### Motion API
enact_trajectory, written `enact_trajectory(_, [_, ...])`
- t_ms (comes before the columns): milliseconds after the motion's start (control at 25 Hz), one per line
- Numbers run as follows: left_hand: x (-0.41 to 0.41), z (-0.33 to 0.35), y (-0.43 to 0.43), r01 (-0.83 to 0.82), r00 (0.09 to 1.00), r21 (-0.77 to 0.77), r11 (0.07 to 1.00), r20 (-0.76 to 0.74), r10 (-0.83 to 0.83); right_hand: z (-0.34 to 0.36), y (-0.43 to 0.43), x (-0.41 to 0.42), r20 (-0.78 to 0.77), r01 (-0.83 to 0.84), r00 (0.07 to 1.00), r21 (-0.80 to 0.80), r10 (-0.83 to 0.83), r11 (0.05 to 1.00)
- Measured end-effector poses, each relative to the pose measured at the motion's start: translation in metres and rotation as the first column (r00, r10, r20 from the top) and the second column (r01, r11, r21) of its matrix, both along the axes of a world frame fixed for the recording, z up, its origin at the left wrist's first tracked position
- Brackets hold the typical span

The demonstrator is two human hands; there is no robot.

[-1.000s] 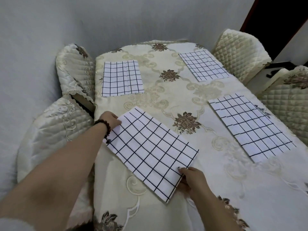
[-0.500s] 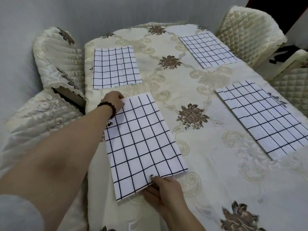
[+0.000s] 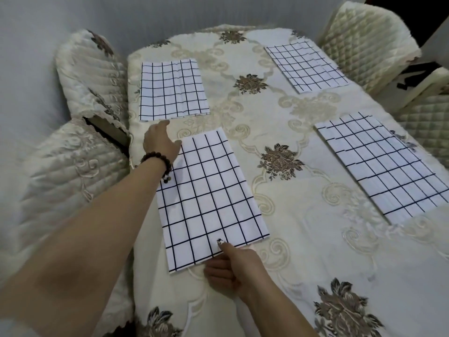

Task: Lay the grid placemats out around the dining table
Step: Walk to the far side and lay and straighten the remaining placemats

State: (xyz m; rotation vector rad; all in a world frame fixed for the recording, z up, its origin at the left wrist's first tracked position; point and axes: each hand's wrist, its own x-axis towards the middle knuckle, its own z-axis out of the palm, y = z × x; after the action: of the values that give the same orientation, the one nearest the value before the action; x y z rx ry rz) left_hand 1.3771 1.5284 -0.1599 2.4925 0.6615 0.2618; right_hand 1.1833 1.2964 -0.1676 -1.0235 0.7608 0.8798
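While both hands touch it, item 1: white black-grid cloth placemat (image 3: 209,190) lies flat at near-left of cream floral-embroidered tablecloth (image 3: 277,117). Right hand (image 3: 233,266) pinches its near edge, thumb on top, fingers curled under. Left hand (image 3: 160,142), fingers straight & together, touches its far-left corner. Items 2–4, same type, flat: far-left mat (image 3: 172,88), far-right mat (image 3: 306,66), near-right mat (image 3: 381,164).

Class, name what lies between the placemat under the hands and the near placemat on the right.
In the head view, only bare tablecloth with a woven brown flower lies between the held placemat and the near right placemat.
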Motion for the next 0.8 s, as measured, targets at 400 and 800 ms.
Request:
enact_trajectory(400, [-0.163, -0.015, -0.025, -0.567, 0.815, -0.554, 0.609, -0.269, 0.514, 0.011, -0.035, 0.104, 0.349, -0.001, 0.648, -0.888, 0.677, 0.459])
enact_trajectory(800, [-0.186, -0.014, -0.045, -0.544, 0.839, -0.664, 0.513, -0.432, 0.331, -0.013, -0.032, 0.119, 0.251, -0.115, 0.682, -0.891, 0.687, 0.44])
